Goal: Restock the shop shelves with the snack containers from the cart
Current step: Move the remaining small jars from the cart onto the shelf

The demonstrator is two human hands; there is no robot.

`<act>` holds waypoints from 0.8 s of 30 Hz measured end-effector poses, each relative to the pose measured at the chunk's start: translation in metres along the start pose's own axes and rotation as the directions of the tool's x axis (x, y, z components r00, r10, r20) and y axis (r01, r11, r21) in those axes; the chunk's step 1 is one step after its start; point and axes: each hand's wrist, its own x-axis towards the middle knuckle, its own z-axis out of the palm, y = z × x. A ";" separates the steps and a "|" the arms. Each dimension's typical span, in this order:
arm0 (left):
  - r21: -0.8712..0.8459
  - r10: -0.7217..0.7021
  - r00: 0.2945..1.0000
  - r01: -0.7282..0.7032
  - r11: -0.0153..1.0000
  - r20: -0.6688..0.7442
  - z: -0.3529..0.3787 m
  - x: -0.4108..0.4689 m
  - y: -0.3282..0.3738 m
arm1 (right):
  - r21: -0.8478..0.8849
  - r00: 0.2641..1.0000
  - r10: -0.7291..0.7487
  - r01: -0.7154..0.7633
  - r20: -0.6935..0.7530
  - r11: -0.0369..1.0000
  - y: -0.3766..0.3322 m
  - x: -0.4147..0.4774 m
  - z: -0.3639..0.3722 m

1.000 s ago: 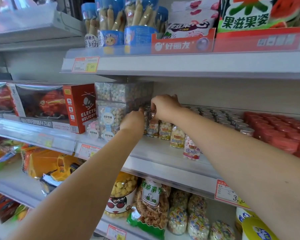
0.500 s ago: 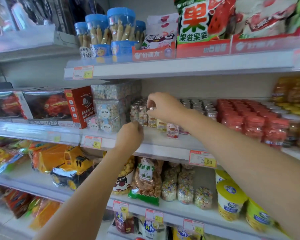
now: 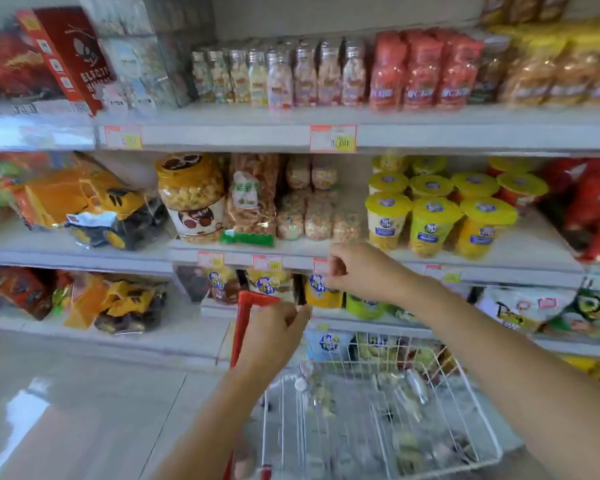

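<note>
both hands are empty. the right hand (image 3: pixel 361 271) has its fingers loosely curled toward the thumb and grips nothing; it hangs in front of the middle shelf (image 3: pixel 499 268) edge, knuckles up, forearm stretched in from the lower right over the cart (image 3: pixel 447 465). the left hand (image 3: pixel 278 337) is lower and nearer, fingers also loosely curled, with nothing in them, back of the hand facing the camera, just right of the cart's red bar (image 3: pixel 246 306) and not touching it as far as the blur lets me tell. its forearm rises from the bottom centre.

the snack containers (image 3: pixel 417 388) lie loose in the white wire cart below the hands, small clear bottles with silver caps, blurred. more jars (image 3: pixel 281 77) of the same kind stand in a row on the top shelf (image 3: pixel 222 133), well above both hands. yellow-lidded cups (image 3: pixel 430 220) stand on the middle shelf, right of the right hand.
</note>
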 end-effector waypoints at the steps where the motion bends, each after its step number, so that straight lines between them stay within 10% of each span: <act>1: 0.020 -0.035 0.995 0.033 0.999 0.090 0.020 -0.008 -0.010 | 0.030 0.997 0.054 -0.056 0.054 0.998 0.019 -0.006 0.021; 13: 0.315 -0.411 0.777 0.285 0.905 0.476 0.164 -0.026 -0.094 | 0.142 0.797 0.476 -0.556 0.373 0.819 0.174 -0.064 0.211; 24: 0.740 -0.391 0.743 -0.203 0.641 0.543 0.223 0.002 -0.131 | 0.051 0.911 -0.047 0.029 0.410 0.998 0.158 0.035 0.299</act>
